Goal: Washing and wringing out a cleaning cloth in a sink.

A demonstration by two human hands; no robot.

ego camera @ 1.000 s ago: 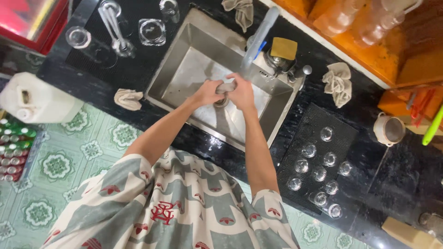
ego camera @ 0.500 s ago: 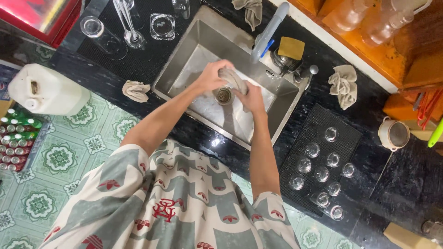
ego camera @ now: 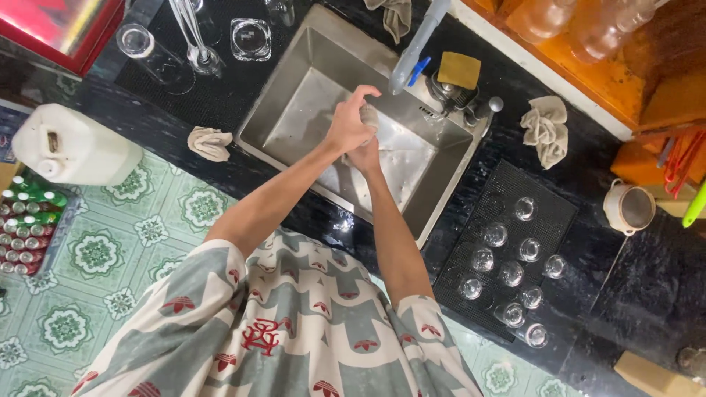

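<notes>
Both of my hands meet over the steel sink (ego camera: pixel 285 94), just below the faucet spout (ego camera: pixel 410 53). My left hand (ego camera: pixel 346 126) lies on top, fingers curled around a small clear glass (ego camera: pixel 370 116), index finger raised. My right hand (ego camera: pixel 365 156) sits underneath, mostly hidden by the left, and reaches up to the same glass. Little of the glass shows between the fingers. I cannot tell if water is running.
A yellow sponge (ego camera: pixel 459 70) lies behind the faucet. Several glasses stand on a black mat (ego camera: pixel 548 213) right of the sink, and other glasses (ego camera: pixel 250 37) on the counter to the left. Crumpled cloths (ego camera: pixel 209 143) (ego camera: pixel 546 129) lie on the counter. A white jug (ego camera: pixel 73 147) stands on the floor.
My hands have turned the glass and shifted up toward the faucet. The left hand now covers the right, and the view has moved a little.
</notes>
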